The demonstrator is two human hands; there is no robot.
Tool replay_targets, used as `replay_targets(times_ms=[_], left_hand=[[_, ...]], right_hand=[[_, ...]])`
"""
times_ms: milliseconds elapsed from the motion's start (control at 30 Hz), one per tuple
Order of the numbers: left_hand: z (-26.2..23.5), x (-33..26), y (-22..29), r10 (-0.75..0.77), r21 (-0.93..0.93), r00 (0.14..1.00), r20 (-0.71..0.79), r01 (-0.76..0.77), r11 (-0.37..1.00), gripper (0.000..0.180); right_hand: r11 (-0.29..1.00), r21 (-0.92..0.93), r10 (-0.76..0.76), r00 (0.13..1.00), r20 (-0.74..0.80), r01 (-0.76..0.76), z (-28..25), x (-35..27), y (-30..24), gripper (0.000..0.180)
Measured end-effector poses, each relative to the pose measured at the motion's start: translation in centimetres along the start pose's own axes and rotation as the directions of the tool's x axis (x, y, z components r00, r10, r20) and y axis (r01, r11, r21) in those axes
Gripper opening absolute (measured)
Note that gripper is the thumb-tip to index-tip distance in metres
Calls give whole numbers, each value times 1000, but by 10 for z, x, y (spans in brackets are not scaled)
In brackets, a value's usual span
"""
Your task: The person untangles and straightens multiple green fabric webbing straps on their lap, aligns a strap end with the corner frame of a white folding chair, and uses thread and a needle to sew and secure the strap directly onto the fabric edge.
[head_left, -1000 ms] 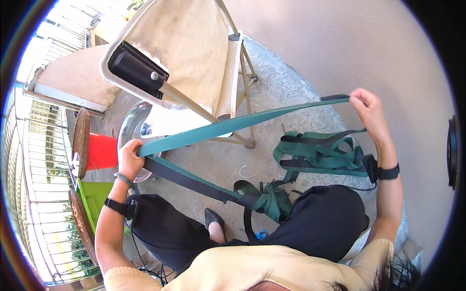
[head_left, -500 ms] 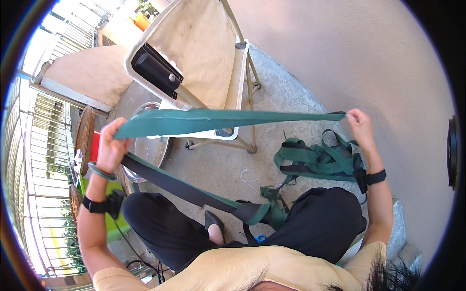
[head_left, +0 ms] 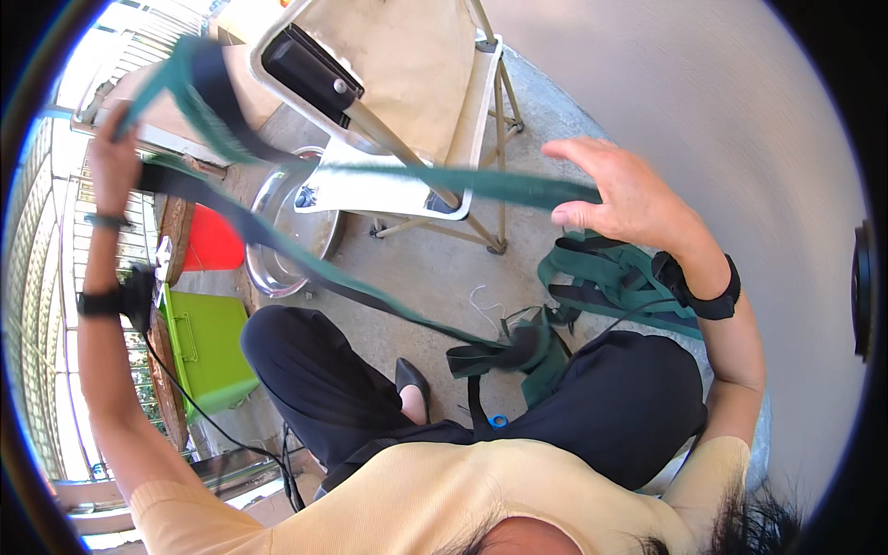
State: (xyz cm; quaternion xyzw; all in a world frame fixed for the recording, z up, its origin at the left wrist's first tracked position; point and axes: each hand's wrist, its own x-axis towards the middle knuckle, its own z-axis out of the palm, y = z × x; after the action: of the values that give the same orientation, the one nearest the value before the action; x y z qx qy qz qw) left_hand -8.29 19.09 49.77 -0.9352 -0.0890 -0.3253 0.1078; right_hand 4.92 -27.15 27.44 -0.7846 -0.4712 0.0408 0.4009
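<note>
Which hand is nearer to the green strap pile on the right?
Right. The right hand appears just above the green strap pile; the left hand, far to its upper left.

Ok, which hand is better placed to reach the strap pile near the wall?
Likely the right hand: it is open and nearer the strap pile, while the left hand, far across, grips the green strap.

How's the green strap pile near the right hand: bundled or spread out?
Bundled: the pile lies in loose, overlapping loops on the floor.
</note>
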Motion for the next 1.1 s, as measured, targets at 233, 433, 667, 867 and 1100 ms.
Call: replay_targets(times_ms=[233,433,667,867,1100], left_hand=[[12,-119,232,507,-701,748,427,-80,709,27],[81,-139,243,411,-776,741,530,228,588,17],[137,-212,223,330,-488,394,858,825,284,4],[154,-236,218,315,-291,267,911,956,28,9],[61,-142,145,-117,-786,798,591,602,137,29]], right_hand=[[751,588,-367,930,-4,299,44,31,-59,59],[708,618,117,921,373,-341,43,15,-39,23],[608,794,490,788,-374,-2,-61,-5,-4,19],[343,868,537,683,-496,360,-114,-12,16,14],[441,870,581,667,-466,222,-93,-30,43,17]])
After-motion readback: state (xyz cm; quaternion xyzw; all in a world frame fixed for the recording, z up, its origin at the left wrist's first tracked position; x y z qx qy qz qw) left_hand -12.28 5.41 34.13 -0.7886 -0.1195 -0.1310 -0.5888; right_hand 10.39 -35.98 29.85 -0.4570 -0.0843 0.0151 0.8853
